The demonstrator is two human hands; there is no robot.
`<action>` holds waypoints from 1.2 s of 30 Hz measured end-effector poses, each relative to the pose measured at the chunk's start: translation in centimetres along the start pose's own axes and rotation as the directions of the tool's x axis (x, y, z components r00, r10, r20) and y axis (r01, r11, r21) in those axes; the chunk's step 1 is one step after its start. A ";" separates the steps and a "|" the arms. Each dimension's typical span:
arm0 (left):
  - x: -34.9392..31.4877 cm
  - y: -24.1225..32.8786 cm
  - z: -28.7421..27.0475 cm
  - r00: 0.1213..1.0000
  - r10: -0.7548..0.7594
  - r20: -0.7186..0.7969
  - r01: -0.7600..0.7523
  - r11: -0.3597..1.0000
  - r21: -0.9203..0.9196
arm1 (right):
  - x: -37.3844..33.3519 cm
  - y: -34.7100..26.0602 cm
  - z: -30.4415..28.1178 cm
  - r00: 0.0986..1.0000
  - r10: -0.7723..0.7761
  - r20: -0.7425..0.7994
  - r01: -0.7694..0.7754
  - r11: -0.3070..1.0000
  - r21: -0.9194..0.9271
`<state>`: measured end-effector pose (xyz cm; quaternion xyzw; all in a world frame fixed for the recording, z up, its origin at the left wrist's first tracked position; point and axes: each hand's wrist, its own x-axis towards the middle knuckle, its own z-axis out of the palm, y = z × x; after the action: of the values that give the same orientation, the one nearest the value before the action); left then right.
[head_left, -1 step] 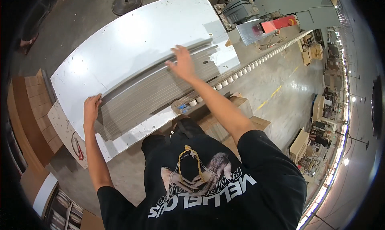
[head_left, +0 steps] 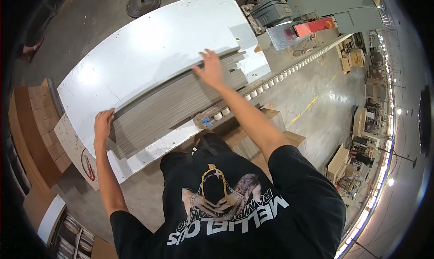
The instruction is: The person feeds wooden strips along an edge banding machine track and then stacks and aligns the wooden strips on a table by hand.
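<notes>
Long, thin grey-brown strips [head_left: 158, 112] lie side by side on a white tabletop [head_left: 126, 56], slanting from lower left to upper right. My left hand [head_left: 104, 122] is at the left end of the farthest strip [head_left: 149, 89], its fingers closed over that end. Toward the other end, my right hand [head_left: 211, 72] reaches across the row, fingers spread and thumb out, at the far strip's edge. Its fingers are slightly blurred, and whether they touch the strip is hard to tell. The farthest strip lies close along the others.
A grey motor [head_left: 269, 14] and a metal box with a red panel [head_left: 312, 28] stand beyond the table's right end. White rollers [head_left: 271, 82] line its right side. Cardboard boxes [head_left: 271, 119] sit below the near edge. A round black stand base [head_left: 143, 4] is behind the table.
The farthest strip has come toward me, and the white gap between it and the row has closed. My right hand has shifted slightly right; my left hand has barely moved.
</notes>
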<state>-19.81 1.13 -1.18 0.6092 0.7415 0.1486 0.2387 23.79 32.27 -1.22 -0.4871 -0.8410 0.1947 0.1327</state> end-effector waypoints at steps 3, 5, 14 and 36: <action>-2.2 -1.1 0.8 0.996 -0.093 0.008 0.093 0.987 -0.134 | 0.5 6.5 -0.1 0.992 0.112 -0.059 -0.119 0.986 -0.117; -4.1 -1.6 1.1 0.969 -0.247 0.003 0.240 0.938 -0.249 | 0.5 9.6 -0.7 0.990 0.131 -0.054 -0.138 0.972 -0.190; -10.6 -2.7 5.8 0.679 -0.715 -0.167 0.429 0.570 -0.701 | 1.0 22.6 -3.4 0.951 0.275 -0.145 -0.277 0.961 0.007; -16.0 -2.7 5.5 0.482 -0.870 -0.103 0.194 0.220 -0.956 | 0.0 18.1 -3.1 0.753 0.569 0.330 -0.594 0.374 0.712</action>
<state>-16.82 -15.40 -4.40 -0.0216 0.7594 0.5896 0.2742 38.95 40.98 -6.72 -0.6383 -0.4431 0.5812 0.2417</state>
